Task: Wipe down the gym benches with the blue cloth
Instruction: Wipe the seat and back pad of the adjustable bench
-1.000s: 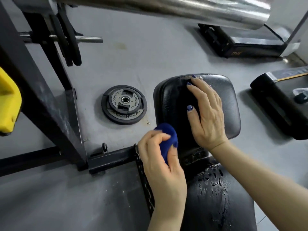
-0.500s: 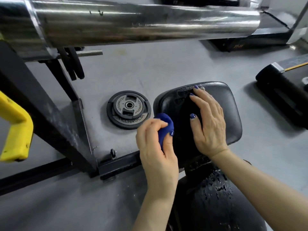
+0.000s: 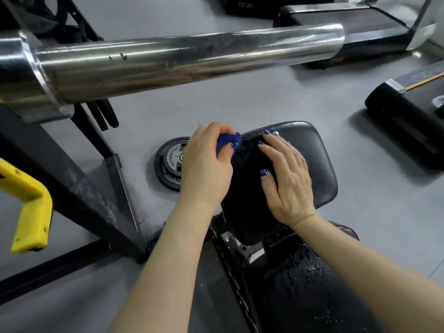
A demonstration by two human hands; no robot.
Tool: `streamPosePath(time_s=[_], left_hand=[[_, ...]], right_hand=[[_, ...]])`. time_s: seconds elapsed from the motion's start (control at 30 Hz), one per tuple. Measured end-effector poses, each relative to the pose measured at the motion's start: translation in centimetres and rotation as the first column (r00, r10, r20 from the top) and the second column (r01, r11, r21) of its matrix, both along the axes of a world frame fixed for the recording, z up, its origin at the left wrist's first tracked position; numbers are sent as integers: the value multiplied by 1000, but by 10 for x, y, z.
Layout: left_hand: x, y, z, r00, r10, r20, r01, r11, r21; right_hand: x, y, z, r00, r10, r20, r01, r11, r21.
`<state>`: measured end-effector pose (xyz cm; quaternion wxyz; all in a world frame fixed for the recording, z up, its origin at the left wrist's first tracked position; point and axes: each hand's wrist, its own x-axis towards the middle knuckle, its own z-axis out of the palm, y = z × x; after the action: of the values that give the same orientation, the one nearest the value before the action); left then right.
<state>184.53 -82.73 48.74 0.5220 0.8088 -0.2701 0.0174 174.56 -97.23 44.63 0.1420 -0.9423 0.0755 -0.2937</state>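
Note:
A black padded bench seat (image 3: 317, 162) lies below me, with a second black pad (image 3: 310, 292) nearer me that carries water drops. My left hand (image 3: 206, 169) grips a bunched blue cloth (image 3: 228, 141) and holds it against the seat's far left edge. My right hand (image 3: 286, 179) rests flat on the seat with straight fingers, just right of the cloth. Most of the cloth is hidden inside my left fist.
A thick chrome barbell sleeve (image 3: 187, 58) crosses the view above the hands. A black weight plate (image 3: 168, 164) lies on the grey floor left of the seat. The black rack frame (image 3: 79, 188) with a yellow hook (image 3: 31, 205) stands at left. Treadmill bases (image 3: 406, 121) sit at right.
My left hand has carried the blue cloth forward along the seat's left edge, from the near side to the far corner. The right hand has stayed flat on the seat.

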Motion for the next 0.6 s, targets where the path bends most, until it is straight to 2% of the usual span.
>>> streamPosePath(time_s=[0.27, 0.43, 0.6], left_hand=[[-12, 3, -9, 982, 3, 186, -7, 1000, 21], [-59, 17, -44, 956, 118, 269, -91, 990, -109], [-89, 21, -60, 941, 111, 318, -94, 993, -68]], right_hand=[[0, -1, 0, 1000, -6, 5, 6, 1000, 15], [-1, -1, -2, 1000, 2, 21, -3, 1000, 7], [-1, -1, -8, 997, 10, 80, -10, 1000, 3]])
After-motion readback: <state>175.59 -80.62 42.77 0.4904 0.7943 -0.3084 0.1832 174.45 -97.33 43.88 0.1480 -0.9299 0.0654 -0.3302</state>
